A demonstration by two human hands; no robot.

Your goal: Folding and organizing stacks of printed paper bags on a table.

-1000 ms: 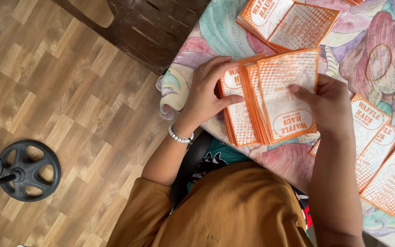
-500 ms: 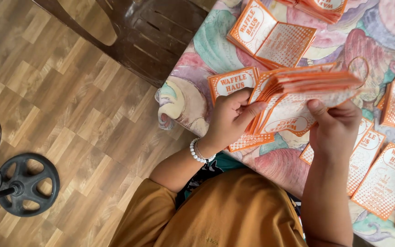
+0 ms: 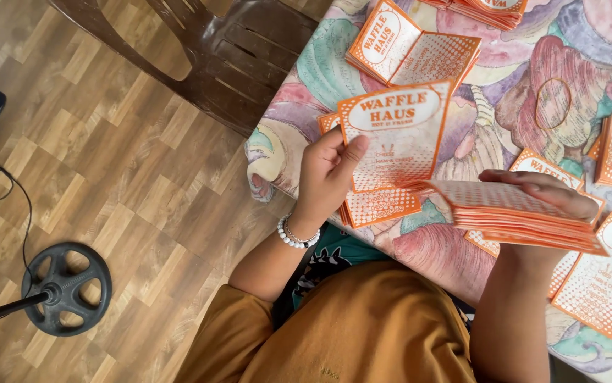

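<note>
My left hand [image 3: 328, 176], with a white bead bracelet on the wrist, pinches one orange and white paper leaflet [image 3: 398, 135] by its left edge and holds it up, printed face toward me. My right hand [image 3: 543, 195] grips a thick stack of the same leaflets [image 3: 519, 213], held almost flat just right of the single one. Both hands hover over the near edge of a table covered with a colourful patterned cloth [image 3: 490, 78]. Another leaflet [image 3: 380, 206] lies on the cloth under my left hand.
More orange leaflets lie on the cloth: a folded-open one [image 3: 412, 51] at the back, a pile [image 3: 490, 8] at the top edge, several [image 3: 607, 276] at the right. A dark brown chair [image 3: 206, 53] stands left of the table. A round black stand base [image 3: 68, 287] sits on the wood floor.
My left hand has drawn one leaflet off the stack and lifted it upright to the left. The right hand has tipped the remaining stack flat and shifted it right.
</note>
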